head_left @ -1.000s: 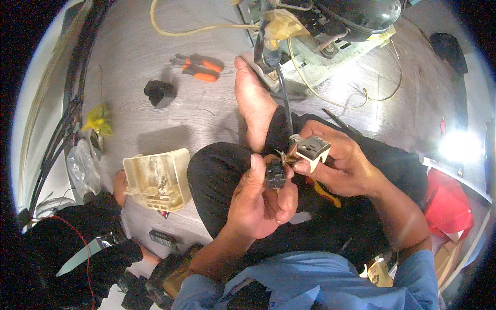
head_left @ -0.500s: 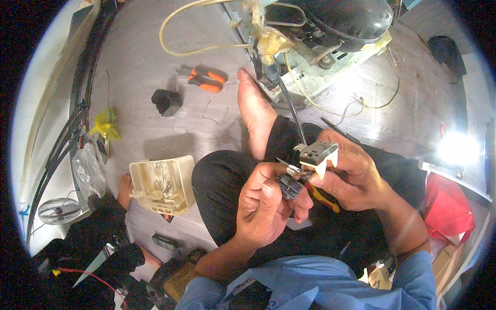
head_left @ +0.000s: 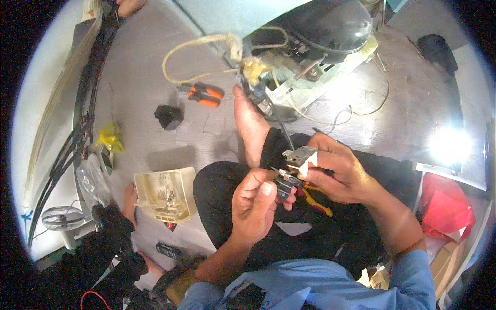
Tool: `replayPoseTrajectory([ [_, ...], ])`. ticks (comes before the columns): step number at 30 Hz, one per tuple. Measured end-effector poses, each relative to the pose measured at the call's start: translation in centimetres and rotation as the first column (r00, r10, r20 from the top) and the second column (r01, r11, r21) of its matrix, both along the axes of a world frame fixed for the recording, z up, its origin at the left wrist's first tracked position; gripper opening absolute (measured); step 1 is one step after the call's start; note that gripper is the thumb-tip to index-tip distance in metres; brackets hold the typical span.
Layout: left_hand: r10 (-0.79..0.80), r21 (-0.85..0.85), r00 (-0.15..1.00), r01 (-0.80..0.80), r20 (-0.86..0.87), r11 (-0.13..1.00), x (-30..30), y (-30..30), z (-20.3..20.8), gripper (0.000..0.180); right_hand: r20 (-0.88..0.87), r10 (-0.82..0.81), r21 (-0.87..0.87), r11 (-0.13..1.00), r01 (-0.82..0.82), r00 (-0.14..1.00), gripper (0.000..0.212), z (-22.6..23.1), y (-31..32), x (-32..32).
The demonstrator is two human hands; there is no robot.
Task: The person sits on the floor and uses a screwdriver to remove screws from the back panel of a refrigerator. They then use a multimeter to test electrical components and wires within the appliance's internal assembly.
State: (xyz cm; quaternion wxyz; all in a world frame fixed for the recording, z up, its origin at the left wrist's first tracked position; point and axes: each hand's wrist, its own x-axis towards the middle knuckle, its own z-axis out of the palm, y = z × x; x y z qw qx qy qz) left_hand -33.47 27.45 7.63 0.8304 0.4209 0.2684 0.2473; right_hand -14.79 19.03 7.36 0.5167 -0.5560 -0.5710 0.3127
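Observation:
Over my lap, my left hand point(head_left: 253, 209) is closed, its thumb and fingers gripping a small black plastic block point(head_left: 282, 190) with a metal piece at its top. Close beside it, my right hand point(head_left: 341, 168) pinches a small white plastic housing point(head_left: 302, 158) with a dark upper face. The two parts are nearly touching; the fingers hide how they meet. A black cable point(head_left: 279, 119) runs from the compressor base down to the parts. Pliers with yellow and red handles point(head_left: 319, 202) show just below my right hand, their jaws hidden.
A black compressor point(head_left: 330, 26) on a pale base point(head_left: 310, 77) stands ahead, with loose cream wires. Orange-handled pliers point(head_left: 207, 96), a black cup-like piece point(head_left: 168, 117) and a cream plastic cover point(head_left: 166, 196) lie on the floor. A bright lamp point(head_left: 450, 145) shines at right. Another person's leg point(head_left: 116, 227) is at left.
My view has shifted, so the compressor appears farther left. The white housing sits a little closer to the black block. Both hands keep their grips.

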Motion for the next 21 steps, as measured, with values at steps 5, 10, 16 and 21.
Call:
replayPoseTrajectory([
  [5, 0.038, 0.091, 0.999, -0.036, -0.015, 0.995, 0.8, -0.3, 1.6, 0.025, 0.117, -0.085, 0.038, 0.996, 0.081, 0.989, 0.020, -0.3, -0.6, 0.2],
  [10, 0.053, 0.549, 0.997, -0.010, -0.064, 0.836, 2.3, -0.6, 3.2, 0.045, 0.076, -0.132, 0.079, 0.989, 0.126, 0.988, 0.018, -0.1, -0.9, 0.5],
  [16, 0.184, 0.711, 0.946, 0.063, -0.266, 0.700, 2.9, 0.8, 4.4, 0.041, 0.031, -0.172, 0.138, 0.976, 0.166, 0.985, 0.018, 1.1, -1.4, 1.3],
  [21, 0.083, 0.442, 0.988, -0.016, -0.133, 0.897, 4.1, -0.1, 4.5, 0.036, 0.029, -0.237, 0.173, 0.958, 0.229, 0.971, 0.017, 0.9, -1.7, 1.7],
])
